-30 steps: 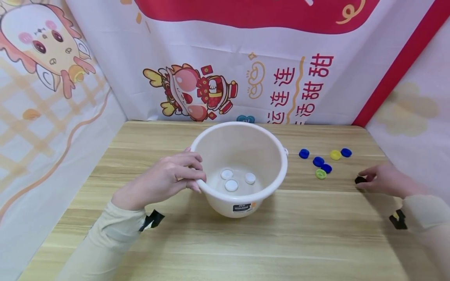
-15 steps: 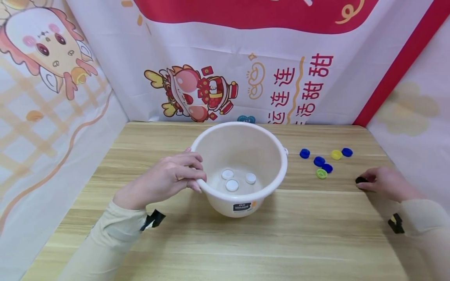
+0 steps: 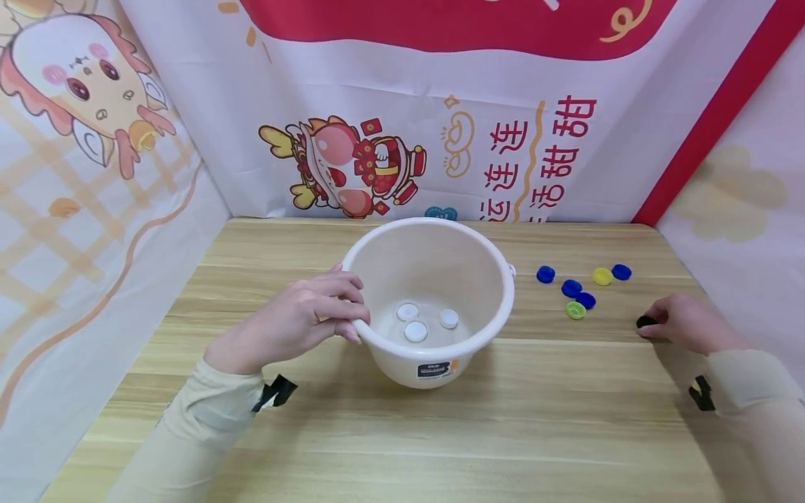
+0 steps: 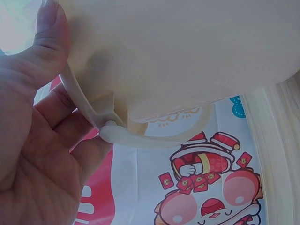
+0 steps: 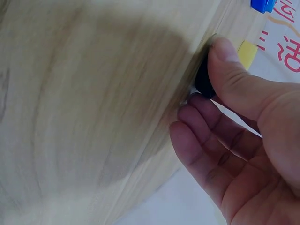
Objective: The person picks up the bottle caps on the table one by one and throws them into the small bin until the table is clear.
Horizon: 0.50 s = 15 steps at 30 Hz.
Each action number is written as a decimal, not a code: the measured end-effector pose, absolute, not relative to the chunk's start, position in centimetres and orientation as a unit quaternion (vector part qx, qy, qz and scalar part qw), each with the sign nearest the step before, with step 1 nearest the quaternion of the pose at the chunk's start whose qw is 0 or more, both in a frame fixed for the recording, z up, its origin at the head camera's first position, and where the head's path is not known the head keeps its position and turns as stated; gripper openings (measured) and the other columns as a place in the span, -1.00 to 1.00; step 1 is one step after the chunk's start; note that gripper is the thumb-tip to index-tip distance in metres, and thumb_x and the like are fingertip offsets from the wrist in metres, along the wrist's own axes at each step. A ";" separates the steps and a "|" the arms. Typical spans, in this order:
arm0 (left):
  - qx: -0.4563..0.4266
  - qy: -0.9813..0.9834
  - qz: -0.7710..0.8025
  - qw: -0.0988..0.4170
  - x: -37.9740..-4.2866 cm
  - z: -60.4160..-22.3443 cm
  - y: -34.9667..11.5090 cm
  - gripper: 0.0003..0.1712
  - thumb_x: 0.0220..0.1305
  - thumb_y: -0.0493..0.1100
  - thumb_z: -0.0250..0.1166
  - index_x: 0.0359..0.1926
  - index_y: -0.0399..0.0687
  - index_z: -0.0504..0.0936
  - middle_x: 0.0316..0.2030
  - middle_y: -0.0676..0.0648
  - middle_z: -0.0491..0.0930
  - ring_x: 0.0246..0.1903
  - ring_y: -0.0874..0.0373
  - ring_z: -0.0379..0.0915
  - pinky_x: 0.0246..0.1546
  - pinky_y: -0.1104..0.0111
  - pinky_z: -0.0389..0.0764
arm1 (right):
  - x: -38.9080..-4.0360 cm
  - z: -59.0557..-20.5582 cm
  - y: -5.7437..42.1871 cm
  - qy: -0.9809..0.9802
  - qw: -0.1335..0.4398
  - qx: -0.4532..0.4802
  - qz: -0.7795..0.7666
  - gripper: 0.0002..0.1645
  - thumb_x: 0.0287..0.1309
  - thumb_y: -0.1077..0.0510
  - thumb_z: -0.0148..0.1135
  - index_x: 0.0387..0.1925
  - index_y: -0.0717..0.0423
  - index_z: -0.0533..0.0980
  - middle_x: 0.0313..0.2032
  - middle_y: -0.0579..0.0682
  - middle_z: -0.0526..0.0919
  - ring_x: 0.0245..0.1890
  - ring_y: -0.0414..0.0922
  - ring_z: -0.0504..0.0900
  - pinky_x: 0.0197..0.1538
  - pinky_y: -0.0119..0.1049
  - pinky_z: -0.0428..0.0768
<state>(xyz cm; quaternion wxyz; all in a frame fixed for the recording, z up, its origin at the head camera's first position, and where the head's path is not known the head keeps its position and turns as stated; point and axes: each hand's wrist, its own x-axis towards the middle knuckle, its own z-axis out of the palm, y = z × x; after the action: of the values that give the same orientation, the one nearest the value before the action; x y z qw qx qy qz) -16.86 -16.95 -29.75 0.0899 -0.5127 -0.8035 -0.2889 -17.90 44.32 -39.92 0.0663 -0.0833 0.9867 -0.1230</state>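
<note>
A cream plastic bucket [image 3: 415, 374] stands upright on the wooden table, and my left hand [image 3: 295, 318] grips its rim on the left side. In the left wrist view the thumb lies on one side of the rim and the fingers curl round the other, close to the handle [image 4: 154, 139]. Three white bottle caps [image 3: 415, 332] lie on the bucket's floor. At the table's right edge my right hand [image 3: 688, 325] pinches a black bottle cap [image 3: 645, 322] between thumb and fingers. The right wrist view shows that black cap [image 5: 204, 77] at the tabletop, partly covered by the thumb.
Between bucket and right hand lie several loose caps: blue ones [image 3: 545, 274], a yellow one [image 3: 602, 276] and a light green one [image 3: 575, 310]. Printed cloth [image 3: 390, 77] hangs behind the table [image 3: 402, 447] and along both sides.
My left hand stays on the bucket's rim. The right hand stays on the black cap, its wrist shifting slightly left. The view shifts a little.
</note>
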 end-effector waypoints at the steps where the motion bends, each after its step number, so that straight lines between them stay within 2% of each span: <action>1: -0.513 -0.803 -0.290 0.090 -16.9 -29.8 -17.0 -0.67 -0.04 -0.16 0.52 -0.16 -0.04 0.79 -0.16 0.03 0.64 -0.01 0.08 0.50 0.34 -0.03 0.29 | -17.9 -39.9 44.3 0.987 0.068 -0.083 -0.123 -0.77 0.00 0.10 0.52 -0.47 0.15 0.63 -0.53 -0.12 0.61 -0.53 -0.17 0.43 -0.43 -0.22 0.48; 9: -0.518 -0.797 -0.294 0.095 -16.9 -29.9 -17.0 -0.68 -0.03 -0.15 0.52 -0.17 -0.02 0.79 -0.16 0.03 0.63 -0.02 0.09 0.51 0.35 -0.02 0.27 | -18.0 -39.8 44.2 0.987 0.082 -0.073 -0.117 -0.76 0.02 0.08 0.50 -0.46 0.17 0.64 -0.53 -0.12 0.60 -0.53 -0.16 0.44 -0.44 -0.23 0.47; 15: -0.516 -0.800 -0.292 0.092 -16.9 -29.8 -17.0 -0.69 -0.01 -0.13 0.51 -0.16 -0.02 0.79 -0.16 0.03 0.63 -0.02 0.10 0.50 0.36 0.00 0.27 | -18.1 -39.8 44.1 0.987 0.095 -0.070 -0.108 -0.68 0.06 0.07 0.48 -0.33 0.29 0.67 -0.46 -0.01 0.66 -0.48 -0.12 0.50 -0.38 -0.15 0.55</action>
<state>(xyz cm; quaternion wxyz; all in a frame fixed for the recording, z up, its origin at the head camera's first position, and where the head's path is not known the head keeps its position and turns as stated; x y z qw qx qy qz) -16.91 -17.03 -29.76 0.0922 -0.5163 -0.7996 -0.2925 -18.12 44.09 -39.79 0.0947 -0.0696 0.9872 -0.1078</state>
